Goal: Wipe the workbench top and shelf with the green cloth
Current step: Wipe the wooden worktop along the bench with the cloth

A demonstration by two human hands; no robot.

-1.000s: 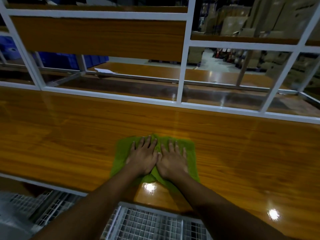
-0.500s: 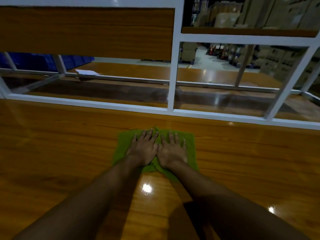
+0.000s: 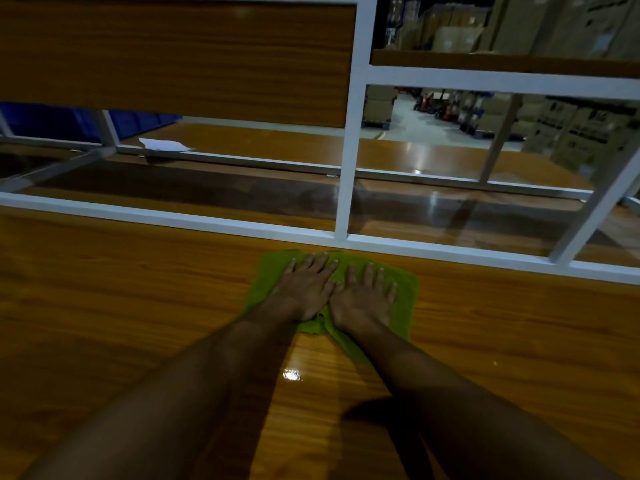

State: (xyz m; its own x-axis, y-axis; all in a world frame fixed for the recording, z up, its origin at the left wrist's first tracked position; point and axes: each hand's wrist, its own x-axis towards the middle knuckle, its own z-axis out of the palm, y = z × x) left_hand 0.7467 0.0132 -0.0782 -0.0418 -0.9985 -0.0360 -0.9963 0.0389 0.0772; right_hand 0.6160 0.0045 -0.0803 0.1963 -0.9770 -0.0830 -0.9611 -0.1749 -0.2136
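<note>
Both hands lie flat, palm down, on the green cloth (image 3: pixel 403 299), side by side with their inner edges touching at the thumbs. The left hand (image 3: pixel 304 289) has its fingers stretched forward and slightly fanned, the fingertips reaching almost to the far edge of the cloth. The right hand (image 3: pixel 363 297) is spread the same way, its fingers a little more splayed, and sits a touch nearer to the person than the left. Neither hand is pinching or gripping anything; they are open and pressing down.

The cloth is spread on the workbench top (image 3: pixel 121 306), a glossy orange-brown wooden surface. It sticks out beyond the hands on every side: a strip shows to the left of the left hand, a wider strip to the right of the right hand, and a rumpled fold pokes out between the two wrists toward the person. Its far edge lies just beside the white metal rail (image 3: pixel 173 216) that runs along the back of the bench top, close to where a white upright post (image 3: pixel 349 150) meets that rail. Behind the rail is a second wooden surface, and on it, well away to the left, lies a sheet of white paper (image 3: pixel 162 145). Both bare forearms reach in from the bottom of the view.
</note>
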